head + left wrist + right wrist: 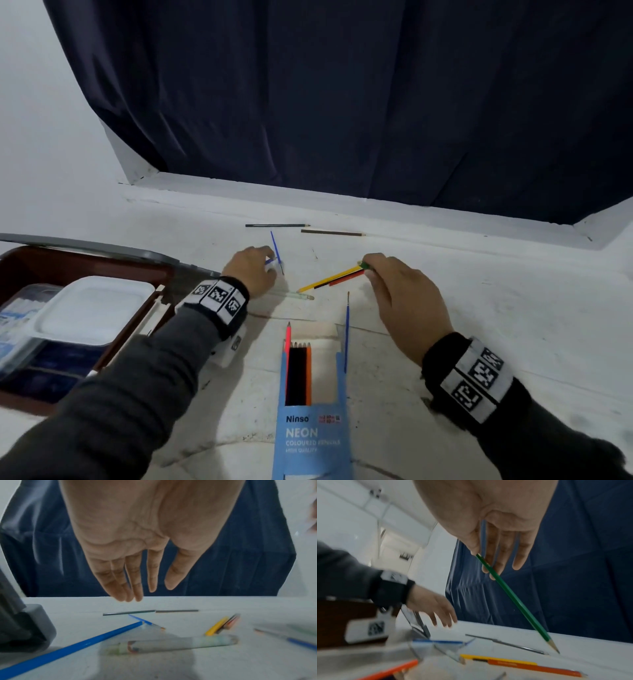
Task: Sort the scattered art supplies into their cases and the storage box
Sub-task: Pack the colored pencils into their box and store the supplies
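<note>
Right hand (498, 524) palm down, thumb and forefinger pinching the top of a green pencil (515, 600), tip slanting to the white table (479, 308) beside yellow and orange pencils. Left hand (142, 540) hovers with fingers straight and relaxed over a blue pencil (72, 646). Pencil case (313, 404) lies open nearer the person.

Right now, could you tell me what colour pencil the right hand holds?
Green; the pencil shows best in the right wrist view.
</note>
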A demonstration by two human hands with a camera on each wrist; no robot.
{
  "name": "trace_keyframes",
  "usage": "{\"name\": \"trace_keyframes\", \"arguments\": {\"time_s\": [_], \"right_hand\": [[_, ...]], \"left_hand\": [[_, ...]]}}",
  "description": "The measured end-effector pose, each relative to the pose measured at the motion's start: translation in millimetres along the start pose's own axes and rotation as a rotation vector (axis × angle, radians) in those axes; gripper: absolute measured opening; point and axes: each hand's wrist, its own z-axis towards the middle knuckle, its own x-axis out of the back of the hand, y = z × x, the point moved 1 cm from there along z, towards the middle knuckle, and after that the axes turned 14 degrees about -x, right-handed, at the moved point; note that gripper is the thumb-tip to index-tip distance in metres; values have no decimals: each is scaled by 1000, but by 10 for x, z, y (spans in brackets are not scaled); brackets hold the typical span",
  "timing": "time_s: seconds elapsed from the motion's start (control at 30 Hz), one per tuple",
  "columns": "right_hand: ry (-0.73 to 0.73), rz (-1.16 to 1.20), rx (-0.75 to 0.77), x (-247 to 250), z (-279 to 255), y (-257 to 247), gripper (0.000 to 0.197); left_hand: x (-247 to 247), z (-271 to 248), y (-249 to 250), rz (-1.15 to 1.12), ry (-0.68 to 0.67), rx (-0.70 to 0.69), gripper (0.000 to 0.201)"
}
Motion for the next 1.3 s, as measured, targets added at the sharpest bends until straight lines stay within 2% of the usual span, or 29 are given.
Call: {"name": "trace_keyframes", "arguments": {"time_s": [0.03, 0.1, 0.2, 0.4, 0.63, 0.7, 0.77, 0.9, 1.03, 1.1, 1.2, 1.3], "right_hand": [[-2, 63, -36, 46, -60, -29, 16], [-2, 179, -96, 103, -183, -65, 13], [-12, 321, -170, 135, -337, -94, 10], [-58, 448, -298, 51, -521, -23, 15], [-67, 522, -321, -41, -504, -73, 18], [-67, 530, -318, -60, -486, -82, 21], [-79, 532, -317, -71, -481, -79, 26], [-175, 543, -367, -93, -474, -37, 44], [-215, 630, -383, -60, -472, -30, 53], [-219, 689, -385, -59, -480, -37, 47], [-269, 785, -443, -84, -499, -40, 38], [-342, 1030, -628, -128, -532, -8, 38]], "left_hand": [[-15, 104, -37, 74, -83, 53, 40], [-61, 245, -84, 199, -206, 102, 41], [-148, 346, -163, 274, -297, 121, 36], [-147, 370, -283, 379, -249, 73, 21], [-99, 305, -201, 278, -185, 88, 32], [-75, 282, -214, 181, -130, 99, 35], [-16, 243, -190, 72, -21, 88, 38], [227, -32, 44, -160, 253, -65, 34], [342, -552, 199, -664, 454, -93, 29], [292, -829, 277, -935, 500, -58, 26], [127, -1135, 348, -1268, 486, 15, 22], [-65, -1335, 365, -1372, 467, 60, 18]]}}
